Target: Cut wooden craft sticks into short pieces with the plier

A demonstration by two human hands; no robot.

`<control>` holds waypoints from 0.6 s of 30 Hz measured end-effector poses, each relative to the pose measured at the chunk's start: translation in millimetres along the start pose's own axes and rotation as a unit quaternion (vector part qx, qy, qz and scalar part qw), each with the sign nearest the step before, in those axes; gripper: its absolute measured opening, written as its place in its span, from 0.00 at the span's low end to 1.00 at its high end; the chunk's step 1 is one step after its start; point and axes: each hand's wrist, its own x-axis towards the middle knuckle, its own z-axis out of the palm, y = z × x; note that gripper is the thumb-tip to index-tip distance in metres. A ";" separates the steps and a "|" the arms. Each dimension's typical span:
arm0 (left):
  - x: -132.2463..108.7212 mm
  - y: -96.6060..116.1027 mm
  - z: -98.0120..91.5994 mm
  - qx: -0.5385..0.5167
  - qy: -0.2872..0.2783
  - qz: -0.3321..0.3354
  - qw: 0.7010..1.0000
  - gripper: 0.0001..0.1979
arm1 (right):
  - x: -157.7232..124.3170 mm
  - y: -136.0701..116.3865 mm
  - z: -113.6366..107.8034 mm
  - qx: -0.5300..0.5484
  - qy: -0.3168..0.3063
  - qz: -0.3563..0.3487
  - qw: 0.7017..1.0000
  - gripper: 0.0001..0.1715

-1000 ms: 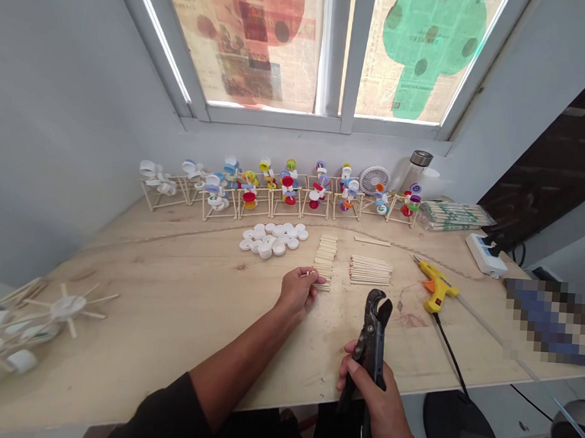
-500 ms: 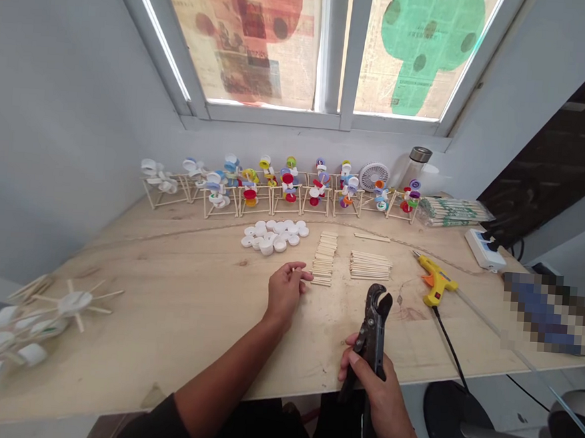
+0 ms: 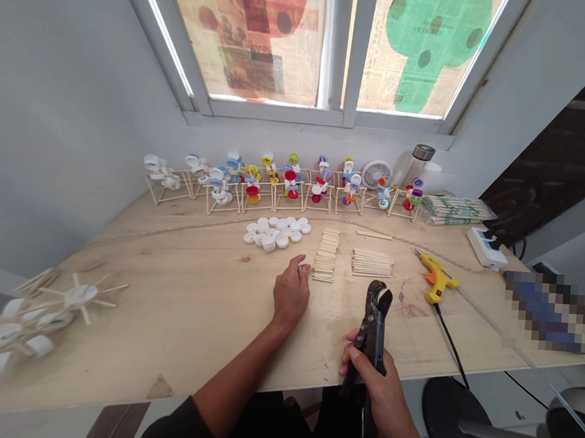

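My right hand [image 3: 378, 382] is wrapped round the handles of a black pipe cutter [image 3: 376, 321], its curved jaws pointing away from me and apart. My left hand [image 3: 291, 292] rests on the table with bent fingers, beside the left edge of a column of short wooden sticks [image 3: 326, 255]. Whatever its fingertips hold is hidden. To the right lies a second stack of longer sticks [image 3: 372, 263], with a few sticks [image 3: 373, 235] lying apart behind it. White bottle caps [image 3: 277, 231] sit in a cluster beyond my left hand.
Along the wall stand several stick frames with coloured cap wheels [image 3: 289, 185]. A small fan [image 3: 376, 175], a bottle [image 3: 419, 164], bagged sticks [image 3: 456, 210] and a power strip [image 3: 487, 249] are at back right. A yellow glue gun [image 3: 436, 277] lies right; white cap-and-stick wheels [image 3: 81, 296] lie left.
My left hand has turned, its fingers curling more out of sight beside the short sticks. My right hand keeps the pipe cutter in nearly the same place. The view has shifted slightly.
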 end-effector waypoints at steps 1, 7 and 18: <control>0.2 0.4 1.1 -0.002 0.000 0.003 1.000 0.16 | 0.2 0.2 0.0 0.001 -0.003 -0.001 1.000 0.19; 1.3 0.3 4.7 -0.017 -0.002 0.000 1.000 0.16 | 0.8 1.5 -0.6 0.007 0.001 0.001 1.000 0.18; 4.8 0.9 5.9 -0.012 -0.006 -0.004 1.000 0.17 | -0.5 1.3 0.2 -0.014 0.001 -0.001 1.000 0.18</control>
